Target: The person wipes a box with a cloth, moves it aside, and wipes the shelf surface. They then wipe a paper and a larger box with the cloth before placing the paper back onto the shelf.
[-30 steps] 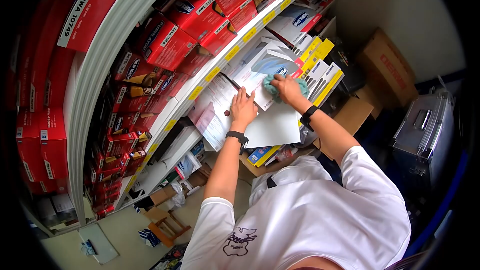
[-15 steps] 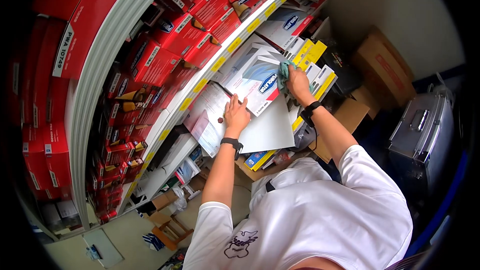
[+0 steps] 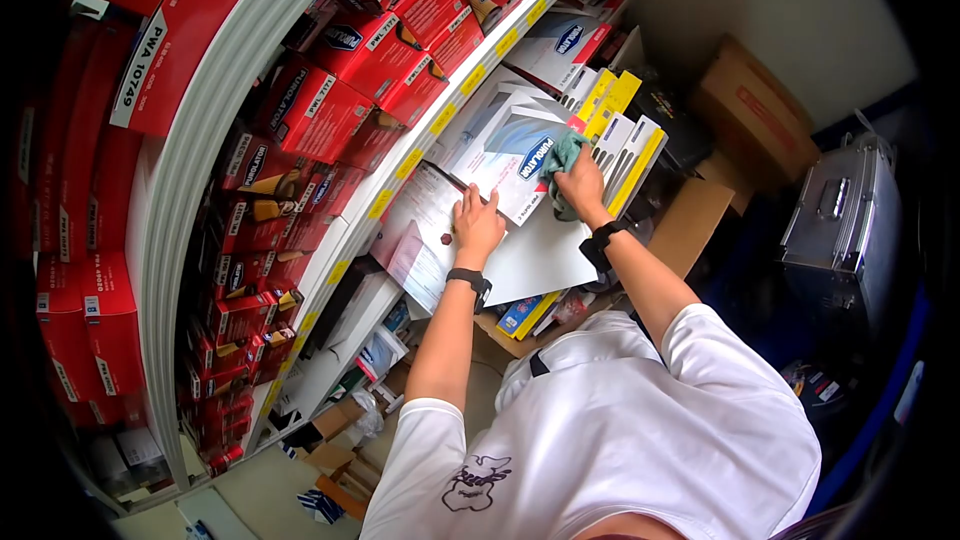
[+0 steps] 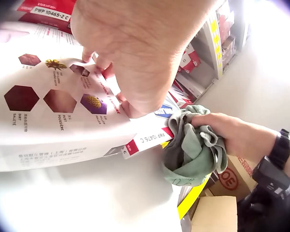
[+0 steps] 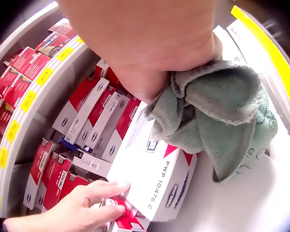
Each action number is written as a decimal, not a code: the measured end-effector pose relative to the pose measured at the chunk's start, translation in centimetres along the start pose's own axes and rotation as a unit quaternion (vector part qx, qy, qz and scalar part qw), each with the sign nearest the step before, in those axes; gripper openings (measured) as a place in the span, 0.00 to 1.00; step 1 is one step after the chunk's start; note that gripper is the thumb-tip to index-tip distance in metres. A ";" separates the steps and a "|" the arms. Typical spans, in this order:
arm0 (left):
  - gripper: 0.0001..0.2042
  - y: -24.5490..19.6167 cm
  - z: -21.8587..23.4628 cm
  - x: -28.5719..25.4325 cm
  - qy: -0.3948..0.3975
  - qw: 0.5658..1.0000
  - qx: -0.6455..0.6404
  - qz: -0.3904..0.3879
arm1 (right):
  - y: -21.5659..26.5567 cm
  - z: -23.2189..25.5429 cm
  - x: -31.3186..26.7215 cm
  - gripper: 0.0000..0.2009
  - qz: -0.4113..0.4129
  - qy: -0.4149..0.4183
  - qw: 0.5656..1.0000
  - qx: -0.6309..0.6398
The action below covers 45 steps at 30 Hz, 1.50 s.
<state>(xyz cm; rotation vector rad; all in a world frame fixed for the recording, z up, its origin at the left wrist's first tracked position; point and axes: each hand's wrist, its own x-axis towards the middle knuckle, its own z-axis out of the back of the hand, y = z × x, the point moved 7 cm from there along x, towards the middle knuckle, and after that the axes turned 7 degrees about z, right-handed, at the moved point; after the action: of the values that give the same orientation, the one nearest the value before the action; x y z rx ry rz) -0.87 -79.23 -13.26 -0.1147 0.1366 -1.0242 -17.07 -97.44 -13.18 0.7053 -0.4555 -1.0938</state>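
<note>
A folded grey-green cloth (image 3: 566, 172) is gripped in my right hand (image 3: 585, 183), against the right edge of a white Purolator filter box (image 3: 515, 158). Its end reads PWP 10476 C in the right wrist view, where the cloth (image 5: 222, 116) hides part of the blue logo. My left hand (image 3: 480, 228) rests at the opposite edge of that box, its fingers extended. Below that hand lies another white box (image 4: 63, 125), printed with hexagonal pictures of dirt, dust and pollen. Both wrists wear black bands.
Red and white filter boxes (image 3: 320, 105) fill the shelf behind, along a rail with yellow labels (image 3: 440, 120). Yellow-edged boxes (image 3: 635, 165) sit right of the cloth. An open carton (image 3: 690, 227) and a silver case (image 3: 838, 225) stand farther right.
The right hand has moved the cloth off the box's top face and down along its right edge, uncovering the logo in the head view. The left hand stays at the box's near-left edge.
</note>
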 end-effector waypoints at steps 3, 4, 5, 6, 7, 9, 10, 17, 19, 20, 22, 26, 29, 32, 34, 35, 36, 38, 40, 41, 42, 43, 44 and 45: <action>0.27 0.1 -0.3 0.1 0.004 1.000 0.011 -0.004 | 0.3 -0.6 -2.1 0.35 -0.031 0.022 0.999 0.021; 0.28 0.1 -0.3 0.1 0.003 1.000 0.018 -0.005 | 0.3 -0.8 -2.8 0.35 -0.040 0.029 0.998 0.044; 0.28 0.0 -0.3 0.1 0.002 1.000 0.015 -0.009 | 0.2 -1.1 -3.5 0.36 -0.044 0.035 0.996 0.069; 0.28 -0.1 -0.3 0.0 0.001 1.000 0.021 -0.009 | 0.0 -1.4 -4.2 0.37 -0.038 0.043 0.995 0.080; 0.28 -0.1 -0.2 0.1 0.001 1.000 0.026 -0.008 | -0.4 -1.8 -4.7 0.37 -0.031 0.052 0.994 0.090; 0.28 -0.6 -0.2 0.3 0.025 1.000 0.016 -0.004 | -1.4 -2.8 -5.5 0.41 -0.029 0.122 0.984 0.130; 0.29 -0.8 -0.1 0.4 0.033 0.999 0.042 0.007 | -1.6 -3.1 -5.8 0.41 -0.010 0.160 0.975 0.152; 0.28 -3.7 0.3 1.5 0.055 0.995 0.077 0.040 | -2.0 -1.4 -6.4 0.39 0.023 0.284 0.952 0.109; 0.30 -4.5 -0.3 1.5 0.073 0.995 0.051 0.052 | -2.7 -1.2 -6.3 0.39 0.024 0.280 0.953 0.111; 0.34 -5.2 -0.2 1.1 0.034 0.996 0.069 0.046 | -3.2 -1.2 -6.2 0.39 0.037 0.269 0.956 0.106; 0.46 -6.2 -0.5 0.5 0.018 0.993 0.103 0.054 | -3.6 -0.8 -6.2 0.39 0.051 0.262 0.959 0.098; 0.51 -6.6 -1.9 0.0 0.033 0.978 0.203 0.035 | -4.3 0.3 -6.4 0.38 0.032 0.310 0.943 0.114; 0.50 -5.5 -5.7 0.0 -0.085 0.951 0.296 -0.013 | -5.3 0.8 -6.4 0.38 0.027 0.297 0.947 0.121; 0.49 -6.7 -2.5 -0.7 0.064 0.969 0.239 -0.016 | -5.8 1.6 -6.3 0.38 0.025 0.299 0.947 0.113; 0.49 -6.9 -1.9 -1.0 0.065 0.974 0.215 -0.031 | -5.9 1.7 -6.0 0.38 0.029 0.307 0.946 0.097; 0.50 -7.2 -1.7 -1.4 0.068 0.978 0.190 -0.047 | -6.0 1.7 -5.9 0.39 0.031 0.317 0.945 0.081; 0.46 -7.5 -1.2 -1.8 0.041 0.982 0.171 -0.063 | -6.5 1.4 -5.8 0.39 0.033 0.316 0.945 0.081; 0.44 -8.0 -0.8 -2.1 0.032 0.986 0.148 -0.065 | -6.7 0.7 -5.7 0.40 0.079 0.317 0.942 0.080; 0.42 -7.8 -1.2 -2.0 0.024 0.990 0.124 -0.067 | -5.9 0.7 -5.8 0.42 0.080 0.351 0.930 0.066; 0.40 -7.4 -2.4 -1.6 0.087 0.992 0.071 -0.063 | -5.6 0.6 -6.0 0.43 0.079 0.385 0.918 0.052; 0.38 -7.2 -3.5 -1.5 0.150 0.987 0.017 -0.058 | -5.7 0.1 -6.1 0.43 0.081 0.386 0.917 0.051; 0.38 -7.2 -3.2 -1.7 0.149 0.987 0.017 -0.056 | -5.7 -0.8 -6.2 0.45 0.108 0.394 0.912 0.045; 0.38 -7.7 -2.4 -1.9 0.091 0.992 0.032 -0.081 | -5.9 -1.6 -6.3 0.46 0.134 0.401 0.905 0.039; 0.38 -8.1 -1.6 -2.3 0.034 0.993 0.046 -0.105 | -5.3 -1.4 -6.5 0.46 0.135 0.402 0.905 0.040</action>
<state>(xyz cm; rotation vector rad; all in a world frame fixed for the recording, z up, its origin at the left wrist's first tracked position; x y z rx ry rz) -9.13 -81.53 -13.41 -0.0096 0.1411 -1.2436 -22.20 -92.60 -17.93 1.0571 0.1199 -0.4515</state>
